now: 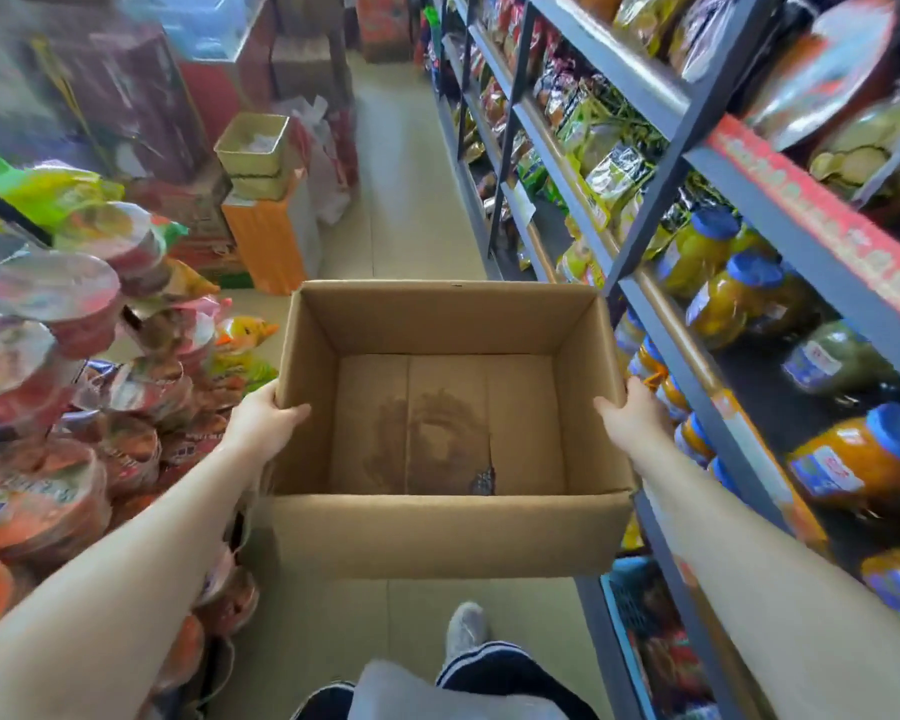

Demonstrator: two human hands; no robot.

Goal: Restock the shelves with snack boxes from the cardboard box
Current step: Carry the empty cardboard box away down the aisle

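Head view: both hands [268, 418] grip the cardboard box [445, 543], fingers hidden outside.

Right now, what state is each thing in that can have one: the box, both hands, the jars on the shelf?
Box: open at the top, empty, stained bottom, held off the floor.
Left hand: grips the box's left wall, thumb inside.
Right hand: holds the box's right wall, thumb over the rim.
Jars: lids on, lying on the shelf.

Bare forearms — dark trousers [494, 672] with white stripes, grey shoe [466, 628].
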